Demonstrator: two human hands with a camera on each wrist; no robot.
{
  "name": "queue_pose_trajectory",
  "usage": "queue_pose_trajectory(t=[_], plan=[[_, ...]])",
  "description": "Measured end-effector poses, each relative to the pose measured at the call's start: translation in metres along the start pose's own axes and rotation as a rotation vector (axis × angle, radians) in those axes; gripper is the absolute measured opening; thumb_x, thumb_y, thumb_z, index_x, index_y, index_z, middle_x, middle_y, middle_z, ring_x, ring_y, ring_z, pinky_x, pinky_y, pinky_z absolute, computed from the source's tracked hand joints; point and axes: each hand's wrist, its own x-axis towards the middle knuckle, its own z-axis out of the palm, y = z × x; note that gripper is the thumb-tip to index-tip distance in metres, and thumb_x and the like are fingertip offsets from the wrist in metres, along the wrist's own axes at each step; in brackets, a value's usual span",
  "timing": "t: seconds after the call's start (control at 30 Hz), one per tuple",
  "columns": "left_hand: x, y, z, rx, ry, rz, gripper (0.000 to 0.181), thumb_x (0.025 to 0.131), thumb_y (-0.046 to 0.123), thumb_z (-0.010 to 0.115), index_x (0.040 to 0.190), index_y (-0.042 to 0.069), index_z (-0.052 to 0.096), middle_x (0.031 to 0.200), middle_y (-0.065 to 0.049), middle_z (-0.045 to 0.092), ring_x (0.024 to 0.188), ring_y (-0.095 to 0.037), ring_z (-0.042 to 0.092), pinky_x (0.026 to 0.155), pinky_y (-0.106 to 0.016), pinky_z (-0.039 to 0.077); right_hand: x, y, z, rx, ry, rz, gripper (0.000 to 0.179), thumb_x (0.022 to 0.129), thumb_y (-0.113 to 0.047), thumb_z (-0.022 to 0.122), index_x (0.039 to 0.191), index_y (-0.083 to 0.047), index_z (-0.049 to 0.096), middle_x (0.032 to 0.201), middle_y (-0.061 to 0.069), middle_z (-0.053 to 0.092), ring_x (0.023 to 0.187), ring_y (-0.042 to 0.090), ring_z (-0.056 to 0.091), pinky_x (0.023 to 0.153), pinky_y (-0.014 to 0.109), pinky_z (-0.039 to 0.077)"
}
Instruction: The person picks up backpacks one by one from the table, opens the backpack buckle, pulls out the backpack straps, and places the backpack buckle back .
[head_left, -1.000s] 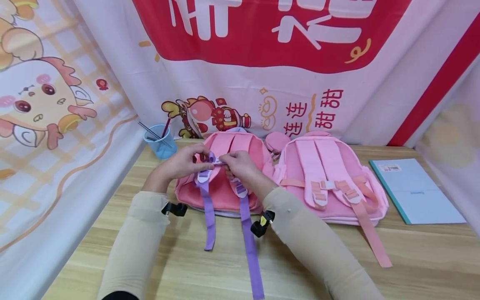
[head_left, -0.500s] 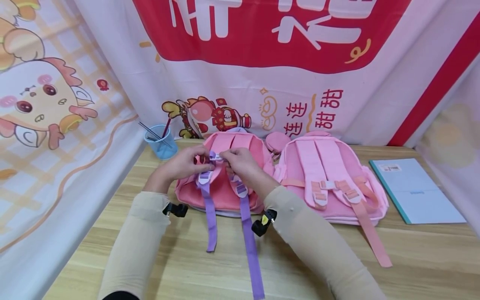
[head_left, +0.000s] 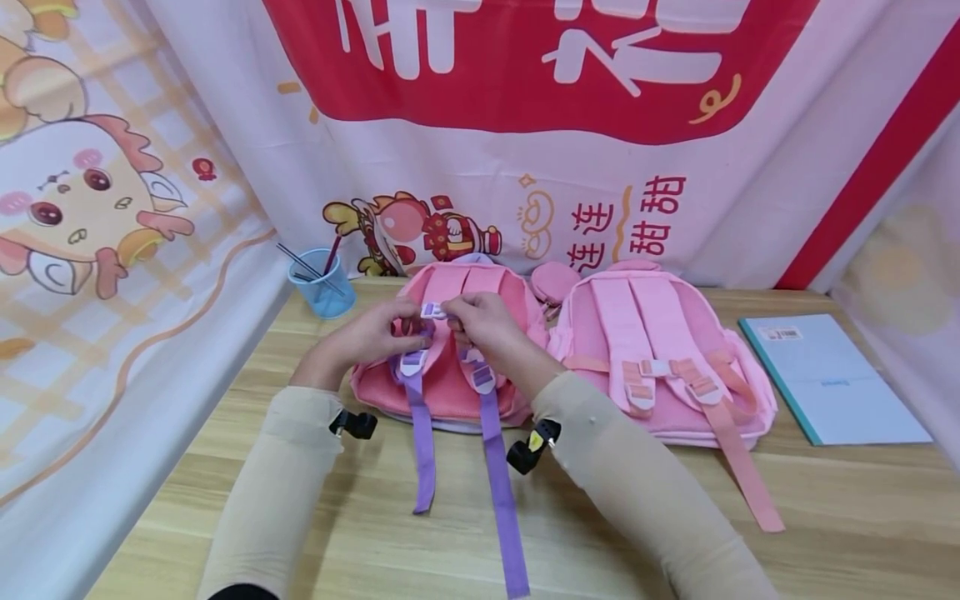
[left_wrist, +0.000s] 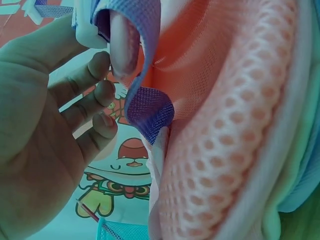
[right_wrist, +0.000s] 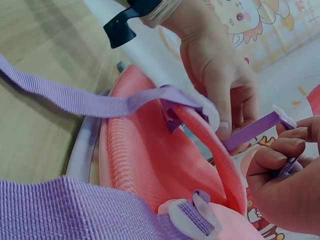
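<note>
A pink backpack point(head_left: 521, 308) with purple webbing lies back-panel up on the table, its shoulder straps facing me. Over its middle, my right hand point(head_left: 491, 333) pinches a white plastic buckle point(head_left: 432, 311) on the chest strap. Thumb and fingers of my left hand point(head_left: 367, 337) hold the purple chest strap point(right_wrist: 252, 131) beside the left shoulder strap, a short way from the buckle. In the left wrist view one finger passes behind a loop of this purple webbing point(left_wrist: 150, 30), while the other fingers lie loosely bent. White adjusters point(head_left: 412, 362) sit lower on both shoulder straps.
A second pink backpack point(head_left: 585, 392) lies directly right, its white chest buckle point(head_left: 656, 368) joined. A blue notebook point(head_left: 847, 383) lies at far right. The light-blue cup point(head_left: 322, 296) holding pens stands back left. Purple strap tails point(head_left: 504, 500) trail over the wooden table point(head_left: 360, 517).
The white buckle has risen slightly, with the right hand moving along. The left fingers have slipped lower, from close by the buckle onto the purple webbing, leaving the buckle more exposed.
</note>
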Motion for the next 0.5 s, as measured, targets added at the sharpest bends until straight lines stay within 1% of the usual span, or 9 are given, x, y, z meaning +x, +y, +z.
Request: queue_pose_trajectory(t=[0.13, 0.23, 0.3, 0.37, 0.4, 0.5], plan=[[0.001, 0.001, 0.001, 0.016, -0.002, -0.001, 0.018, 0.099, 0.019, 0.08, 0.115, 0.016, 0.072, 0.11, -0.005, 0.069, 0.107, -0.026, 0.06, 0.101, -0.047, 0.054, -0.001, 0.0, -0.002, 0.0, -0.002, 0.012, 0.019, 0.11, -0.016, 0.06, 0.099, -0.004, 0.069, 0.073, 0.001, 0.051, 0.06, 0.012, 0.04, 0.057, 0.024, 0.035], [-0.001, 0.003, 0.0, 0.008, 0.006, -0.03, 0.02, 0.101, 0.023, 0.079, 0.119, 0.017, 0.072, 0.113, -0.005, 0.069, 0.108, -0.026, 0.061, 0.101, -0.047, 0.054, -0.002, 0.001, -0.004, -0.003, 0.007, 0.03, 0.018, 0.109, -0.017, 0.061, 0.102, -0.004, 0.07, 0.074, 0.001, 0.051, 0.061, 0.012, 0.041, 0.057, 0.024, 0.036], [-0.004, 0.005, -0.001, 0.003, 0.03, -0.046, 0.023, 0.101, 0.025, 0.079, 0.122, 0.017, 0.071, 0.114, -0.006, 0.069, 0.108, -0.026, 0.061, 0.099, -0.046, 0.054, -0.002, 0.001, -0.005, -0.008, 0.011, 0.036, 0.018, 0.109, -0.018, 0.061, 0.105, -0.003, 0.071, 0.074, 0.001, 0.052, 0.061, 0.012, 0.041, 0.057, 0.024, 0.037], [-0.006, 0.006, -0.003, -0.005, 0.066, -0.041, 0.028, 0.102, 0.027, 0.078, 0.127, 0.017, 0.071, 0.115, -0.007, 0.069, 0.109, -0.026, 0.061, 0.098, -0.044, 0.053, -0.003, 0.0, -0.006, -0.014, 0.009, 0.035, 0.019, 0.109, -0.019, 0.062, 0.108, -0.003, 0.072, 0.074, 0.001, 0.052, 0.06, 0.012, 0.041, 0.057, 0.024, 0.036], [-0.008, 0.007, -0.004, -0.012, 0.085, -0.035, 0.031, 0.102, 0.028, 0.078, 0.129, 0.016, 0.07, 0.116, -0.007, 0.069, 0.108, -0.025, 0.06, 0.096, -0.042, 0.052, -0.003, 0.0, -0.006, -0.018, 0.008, 0.034, 0.02, 0.109, -0.019, 0.062, 0.109, -0.003, 0.072, 0.074, 0.001, 0.052, 0.06, 0.012, 0.041, 0.057, 0.025, 0.036], [-0.01, 0.01, -0.007, -0.035, 0.138, 0.015, 0.037, 0.103, 0.027, 0.077, 0.136, 0.013, 0.069, 0.116, -0.008, 0.07, 0.107, -0.025, 0.06, 0.093, -0.04, 0.05, -0.003, 0.0, -0.007, -0.031, 0.006, 0.038, 0.022, 0.11, -0.021, 0.062, 0.112, -0.002, 0.073, 0.074, 0.001, 0.052, 0.06, 0.012, 0.041, 0.057, 0.025, 0.036]])
